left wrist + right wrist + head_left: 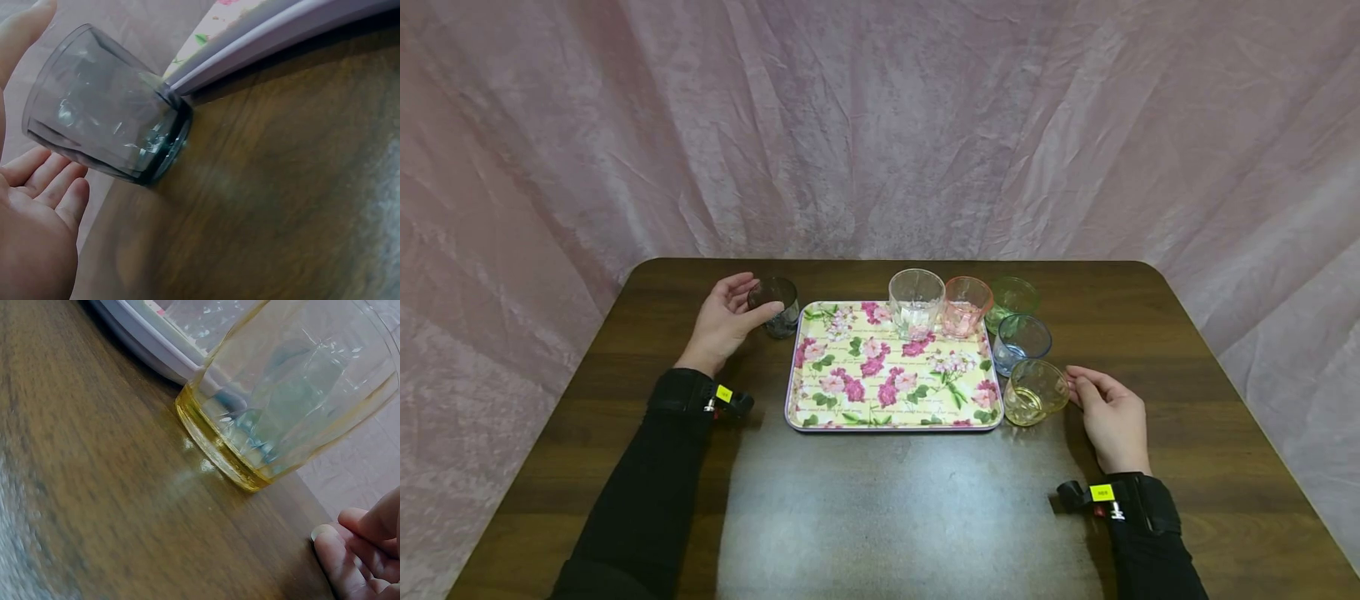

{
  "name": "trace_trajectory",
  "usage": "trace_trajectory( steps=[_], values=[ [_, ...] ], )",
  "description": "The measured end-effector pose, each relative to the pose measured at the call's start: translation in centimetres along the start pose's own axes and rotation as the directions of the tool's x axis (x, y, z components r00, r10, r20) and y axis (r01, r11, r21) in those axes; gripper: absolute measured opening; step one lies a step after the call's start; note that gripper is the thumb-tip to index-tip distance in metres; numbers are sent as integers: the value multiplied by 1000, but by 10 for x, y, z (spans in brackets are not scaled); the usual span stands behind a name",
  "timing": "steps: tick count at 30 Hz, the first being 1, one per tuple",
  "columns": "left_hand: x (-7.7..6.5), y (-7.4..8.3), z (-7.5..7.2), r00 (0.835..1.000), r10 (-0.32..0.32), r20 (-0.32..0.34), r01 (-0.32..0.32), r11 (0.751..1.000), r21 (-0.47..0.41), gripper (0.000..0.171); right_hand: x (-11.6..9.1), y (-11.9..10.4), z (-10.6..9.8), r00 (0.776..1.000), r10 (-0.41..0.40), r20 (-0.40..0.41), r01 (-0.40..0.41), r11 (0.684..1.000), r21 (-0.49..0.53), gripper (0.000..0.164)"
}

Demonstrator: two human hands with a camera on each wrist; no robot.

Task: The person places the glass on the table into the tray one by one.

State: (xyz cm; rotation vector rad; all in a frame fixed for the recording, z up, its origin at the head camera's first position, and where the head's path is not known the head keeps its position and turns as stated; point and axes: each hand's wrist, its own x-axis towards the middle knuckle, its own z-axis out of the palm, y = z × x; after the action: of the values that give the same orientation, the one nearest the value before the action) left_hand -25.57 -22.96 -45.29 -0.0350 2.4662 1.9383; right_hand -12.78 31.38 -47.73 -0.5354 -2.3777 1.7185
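Upright on the table just left of the tray stands a smoky grey glass (pixel 106 106). My left hand (pixel 721 325) is spread beside it, the thumb on the near side and the fingers on the far side, without a grip. At the tray's near right corner is a yellow-tinted glass (pixel 250 419), also upright on the wood. Just right of it is my right hand (pixel 1112 421), its fingers loosely bent and holding nothing; the right wrist view shows a gap between fingertips and glass. The flowered tray (pixel 865 408) lies between both hands.
A colourless glass (pixel 916 292) and a pink glass (pixel 967 302) stand on the tray's far right part. Beside its right edge are a green glass (pixel 1015 298) and a blue glass (pixel 1024 337). A pink curtain (pixel 880 125) hangs behind the wooden table (pixel 1210 467).
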Motion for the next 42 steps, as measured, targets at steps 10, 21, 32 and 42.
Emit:
trace_trajectory(
  steps=[10, 21, 32, 42],
  values=[
    [-2, -3, 9, 998, -33, 57, 32, 999, 23, 96, 0, 0, 0, 1000, 0, -2, 0, 1000, -10, 40],
    [-1, -8, 17, 998, 8, 68, -11, 998, 54, 97, -1, -2, 0, 1000, 0, -9, 0, 1000, -1, 39],
    [3, -9, 21, 998, 24, 53, -28, 996, 80, 89, -1, -1, 0, 1000, 1, -11, -1, 1000, 0, 39],
    [3, -3, 19, 998, 33, 45, -37, 995, 93, 83, 0, 0, 1, 1000, -10, -14, 10, 1000, 16, 38]
  ],
)
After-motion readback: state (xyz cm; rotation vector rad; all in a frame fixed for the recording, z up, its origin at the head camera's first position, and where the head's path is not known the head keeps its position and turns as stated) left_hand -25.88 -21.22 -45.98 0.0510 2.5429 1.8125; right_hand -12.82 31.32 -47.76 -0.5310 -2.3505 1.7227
